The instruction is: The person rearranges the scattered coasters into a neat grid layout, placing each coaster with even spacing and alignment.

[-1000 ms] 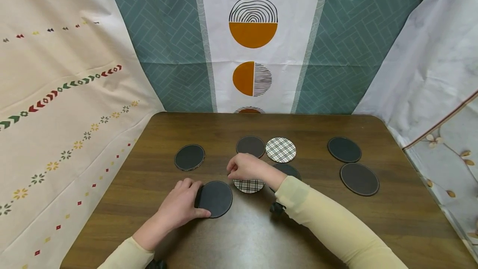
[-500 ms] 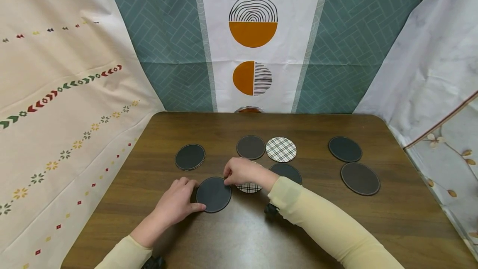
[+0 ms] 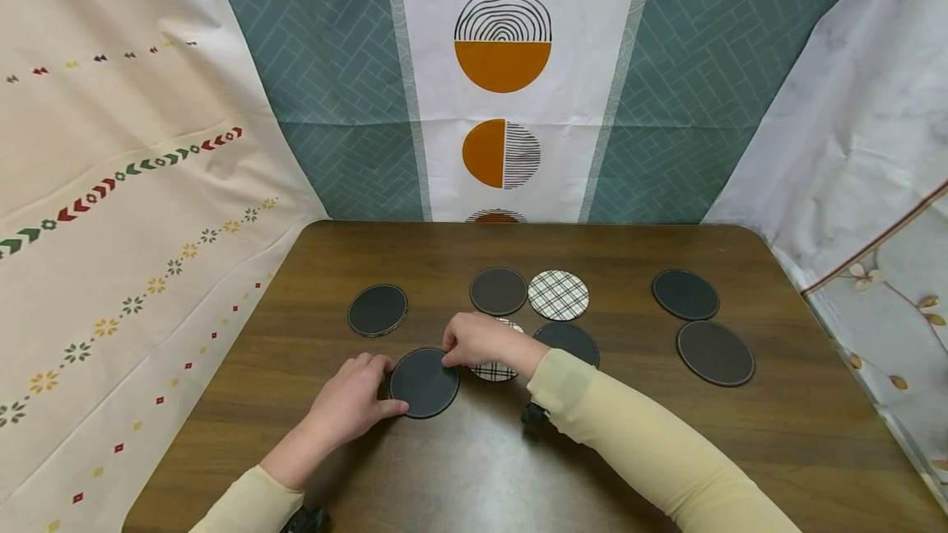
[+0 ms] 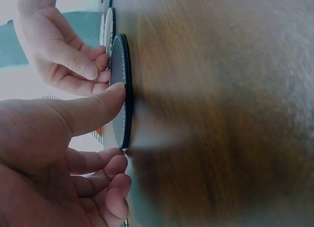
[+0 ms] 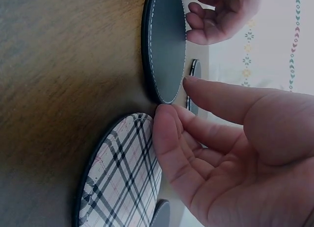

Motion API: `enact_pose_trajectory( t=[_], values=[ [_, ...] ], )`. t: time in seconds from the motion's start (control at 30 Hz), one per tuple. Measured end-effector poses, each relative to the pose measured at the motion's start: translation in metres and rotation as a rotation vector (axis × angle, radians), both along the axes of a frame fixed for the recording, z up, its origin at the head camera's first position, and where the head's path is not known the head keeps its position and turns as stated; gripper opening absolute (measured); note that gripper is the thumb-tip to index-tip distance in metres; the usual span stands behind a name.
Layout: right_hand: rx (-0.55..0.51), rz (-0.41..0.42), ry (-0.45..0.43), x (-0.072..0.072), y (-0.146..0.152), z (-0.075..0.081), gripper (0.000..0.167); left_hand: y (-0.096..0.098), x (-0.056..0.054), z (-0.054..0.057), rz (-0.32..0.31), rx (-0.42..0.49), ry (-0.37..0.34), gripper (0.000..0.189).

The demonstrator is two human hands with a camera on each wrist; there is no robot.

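Note:
A round dark leather coaster with a stitched rim lies on the table between both hands. Seen edge-on in the left wrist view, its dark edge looks doubled, as if two layers lie together. My left hand grips it from the left, thumb on the near rim and fingers at the far-left rim. The right hand reaches in from the right, its thumb and index finger pinching the far-right rim in the right wrist view. Partly hidden under that hand, a black-and-white plaid coaster lies beside the dark one.
Behind the right hand lie a brown coaster, a white plaid coaster and a dark coaster. Another dark coaster is at the back left. Toward the right are a blackish coaster and a brownish coaster.
My right hand has come left and slightly nearer, from over the plaid coaster to the dark coaster's rim. The dark coaster has shifted a little up and left and its edges look aligned.

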State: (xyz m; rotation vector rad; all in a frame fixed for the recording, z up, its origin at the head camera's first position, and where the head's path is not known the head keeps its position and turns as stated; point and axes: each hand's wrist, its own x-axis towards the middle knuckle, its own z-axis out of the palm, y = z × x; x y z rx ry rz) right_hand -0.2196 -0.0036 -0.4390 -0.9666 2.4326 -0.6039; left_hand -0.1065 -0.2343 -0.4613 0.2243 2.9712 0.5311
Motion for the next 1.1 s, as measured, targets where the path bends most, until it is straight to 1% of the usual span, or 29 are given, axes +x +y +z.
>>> enact_pose_trajectory(
  t=[0.17, 0.27, 0.3, 0.37, 0.5, 0.53, 0.6, 0.73, 0.87, 1.0, 1.1],
  values=[
    [-0.015, 0.007, -0.021, -0.002, -0.001, -0.003, 0.038, -0.001, 0.001, -0.001, 0.008, 0.020, 0.002, 0.061],
    [-0.031, -0.002, -0.019, -0.003, -0.001, -0.005, 0.040, -0.001, 0.001, -0.001, 0.014, 0.030, 0.005, 0.061],
    [-0.039, -0.005, -0.019, -0.004, -0.001, -0.005, 0.038, -0.001, 0.001, -0.001, 0.015, 0.031, 0.005, 0.062],
    [-0.057, -0.021, -0.025, -0.004, 0.000, -0.006, 0.029, -0.001, 0.001, -0.001, 0.018, 0.034, 0.007, 0.062],
    [-0.116, -0.086, -0.088, -0.004, 0.001, -0.007, 0.005, -0.001, 0.001, -0.002, 0.026, 0.043, 0.007, 0.061],
    [-0.131, -0.105, -0.106, -0.004, 0.001, -0.008, 0.003, -0.001, 0.001, -0.002, 0.026, 0.048, 0.008, 0.060],
    [-0.159, -0.132, -0.135, -0.004, 0.001, -0.009, 0.008, -0.001, 0.001, -0.003, 0.029, 0.060, 0.010, 0.059],
    [-0.187, -0.141, -0.166, -0.004, 0.004, -0.009, 0.008, -0.002, 0.001, -0.007, 0.032, 0.085, 0.011, 0.058],
    [-0.223, -0.172, -0.238, -0.004, 0.008, -0.007, 0.009, -0.003, 0.001, -0.009, 0.024, 0.131, 0.021, 0.060],
    [-0.269, -0.219, -0.294, -0.006, 0.012, -0.006, 0.010, -0.004, -0.001, -0.006, -0.013, 0.200, 0.054, 0.062],
    [-0.314, -0.245, -0.333, -0.010, 0.014, -0.004, 0.011, -0.005, -0.006, -0.002, -0.024, 0.213, 0.082, 0.063]
  ],
)
